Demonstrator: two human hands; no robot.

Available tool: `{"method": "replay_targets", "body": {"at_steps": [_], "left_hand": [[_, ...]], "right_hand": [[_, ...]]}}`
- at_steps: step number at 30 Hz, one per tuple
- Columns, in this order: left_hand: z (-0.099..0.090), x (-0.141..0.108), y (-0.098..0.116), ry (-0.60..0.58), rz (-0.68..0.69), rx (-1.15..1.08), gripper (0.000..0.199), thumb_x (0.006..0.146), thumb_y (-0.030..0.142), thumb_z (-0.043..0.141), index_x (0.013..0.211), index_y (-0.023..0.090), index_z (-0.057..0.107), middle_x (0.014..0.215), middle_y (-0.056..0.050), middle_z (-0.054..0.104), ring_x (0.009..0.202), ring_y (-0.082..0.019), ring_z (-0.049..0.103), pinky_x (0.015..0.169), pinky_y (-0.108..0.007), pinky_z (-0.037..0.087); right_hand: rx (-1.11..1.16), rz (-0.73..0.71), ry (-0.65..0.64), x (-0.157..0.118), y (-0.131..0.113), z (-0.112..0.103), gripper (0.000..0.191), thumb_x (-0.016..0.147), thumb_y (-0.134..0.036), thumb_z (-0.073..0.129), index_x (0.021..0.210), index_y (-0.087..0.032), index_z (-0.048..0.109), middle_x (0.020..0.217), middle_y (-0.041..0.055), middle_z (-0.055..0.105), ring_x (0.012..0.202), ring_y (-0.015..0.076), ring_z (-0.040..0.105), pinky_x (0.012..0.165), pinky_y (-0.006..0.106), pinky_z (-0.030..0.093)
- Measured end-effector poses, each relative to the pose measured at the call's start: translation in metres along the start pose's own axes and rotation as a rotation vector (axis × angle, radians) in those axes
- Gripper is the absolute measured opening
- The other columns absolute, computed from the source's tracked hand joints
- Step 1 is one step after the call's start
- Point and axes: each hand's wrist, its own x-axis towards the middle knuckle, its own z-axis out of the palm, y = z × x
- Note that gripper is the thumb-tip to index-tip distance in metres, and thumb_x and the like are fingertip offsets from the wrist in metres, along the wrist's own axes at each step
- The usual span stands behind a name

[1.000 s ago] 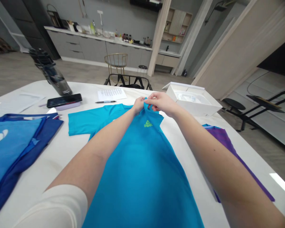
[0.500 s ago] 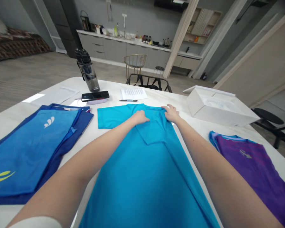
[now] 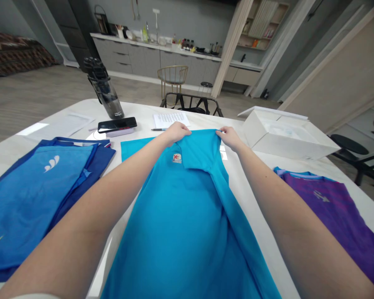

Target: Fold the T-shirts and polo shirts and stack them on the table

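A turquoise T-shirt [image 3: 177, 216] lies lengthwise in front of me on the white table, its hem running out of view at the bottom. One sleeve sticks out to the left; the right side is folded inward, with that sleeve lying over the chest. A small red and white emblem shows near the neck. My left hand [image 3: 177, 133] pinches the top edge near the collar. At the right top corner, the fingers of my right hand [image 3: 230, 138] are closed on the folded edge. Between the two hands the fabric is stretched straight.
Folded blue shirts [image 3: 50, 182] lie at left, a purple shirt [image 3: 327, 199] at right. Behind stand a water bottle [image 3: 107, 95], a phone [image 3: 117, 124], a printed sheet [image 3: 170, 120], a pen [image 3: 158, 129] and an open white box [image 3: 286, 135]. A chair [image 3: 191, 104] is beyond the table.
Both hands have gripped the shirt's top edge and pulled it up and taut. My left hand moved away from me, uncovering the emblem. The view has shifted slightly.
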Motion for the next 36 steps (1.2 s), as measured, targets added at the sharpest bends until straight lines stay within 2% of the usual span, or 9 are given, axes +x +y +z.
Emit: {"method": "replay_targets", "body": {"at_steps": [6,10,12,15,19,22,24,30,36], "left_hand": [[0.007,0.016,-0.054,0.084,-0.050,0.412,0.024,0.094,0.033,0.061,0.110,0.018,0.071,0.108,-0.011,0.074,0.102,-0.027,0.068,0.089,-0.035,0.052],[0.022,-0.008,-0.071,0.223,0.195,0.626,0.039,0.101,0.030,0.047,0.137,0.019,0.057,0.138,-0.016,0.060,0.129,-0.030,0.055,0.108,-0.043,0.043],[0.029,-0.024,-0.069,0.170,0.388,0.653,0.042,0.103,0.030,0.043,0.142,0.019,0.054,0.143,-0.015,0.056,0.134,-0.029,0.051,0.113,-0.043,0.039],[0.042,-0.048,-0.063,-0.036,0.588,0.619,0.046,0.105,0.039,0.041,0.147,0.023,0.052,0.152,-0.011,0.052,0.140,-0.025,0.047,0.117,-0.038,0.035],[0.063,-0.084,-0.061,-0.185,0.513,0.653,0.054,0.105,0.051,0.039,0.154,0.030,0.045,0.165,-0.008,0.039,0.152,-0.027,0.033,0.125,-0.048,0.023],[0.073,-0.109,-0.061,-0.187,0.451,0.678,0.051,0.106,0.046,0.036,0.156,0.033,0.042,0.168,-0.007,0.033,0.155,-0.028,0.029,0.125,-0.055,0.019],[0.076,-0.123,-0.059,-0.172,0.481,0.670,0.049,0.107,0.039,0.037,0.155,0.034,0.044,0.166,-0.007,0.036,0.154,-0.026,0.032,0.125,-0.055,0.021],[0.090,-0.164,-0.041,-0.161,0.719,0.642,0.039,0.104,0.028,0.043,0.139,0.029,0.061,0.148,-0.008,0.058,0.138,-0.023,0.050,0.119,-0.045,0.030],[0.115,-0.217,-0.015,-0.234,0.897,0.678,0.031,0.102,0.030,0.048,0.124,0.024,0.069,0.125,-0.010,0.064,0.118,-0.025,0.056,0.100,-0.038,0.040]], "right_hand": [[-0.145,0.101,-0.017,-0.004,-0.011,0.044,0.032,0.094,-0.046,0.059,0.117,-0.026,0.068,0.135,0.0143,0.055,0.124,0.0349,0.050,0.100,0.056,0.045],[-0.224,0.007,0.055,-0.026,-0.009,0.055,0.050,0.097,-0.048,0.054,0.143,-0.026,0.052,0.156,0.0178,0.039,0.139,0.0391,0.036,0.105,0.065,0.037],[-0.238,-0.047,0.084,-0.040,-0.010,0.050,0.053,0.099,-0.050,0.049,0.146,-0.025,0.049,0.160,0.0182,0.035,0.141,0.0390,0.034,0.106,0.065,0.036],[-0.215,-0.166,0.056,-0.067,-0.015,0.039,0.050,0.101,-0.052,0.047,0.143,-0.027,0.054,0.159,0.0158,0.041,0.142,0.0369,0.037,0.107,0.061,0.038],[-0.188,-0.291,-0.133,-0.118,-0.022,0.032,0.054,0.101,-0.058,0.047,0.146,-0.030,0.055,0.158,0.0104,0.047,0.143,0.0341,0.039,0.112,0.059,0.035],[-0.212,-0.286,-0.279,-0.159,-0.024,0.029,0.056,0.101,-0.058,0.047,0.151,-0.033,0.050,0.162,0.0085,0.043,0.147,0.0353,0.036,0.115,0.066,0.029],[-0.216,-0.284,-0.289,-0.186,-0.025,0.023,0.055,0.102,-0.054,0.047,0.153,-0.034,0.048,0.165,0.0081,0.038,0.149,0.0356,0.033,0.115,0.068,0.028],[-0.183,-0.353,-0.123,-0.266,-0.029,-0.009,0.034,0.102,-0.045,0.054,0.126,-0.028,0.071,0.143,0.0117,0.057,0.132,0.0296,0.050,0.109,0.047,0.039],[-0.125,-0.335,-0.223,-0.353,-0.015,-0.035,0.026,0.098,-0.045,0.062,0.108,-0.025,0.075,0.111,0.0089,0.068,0.107,0.0252,0.062,0.094,0.035,0.044]]}}
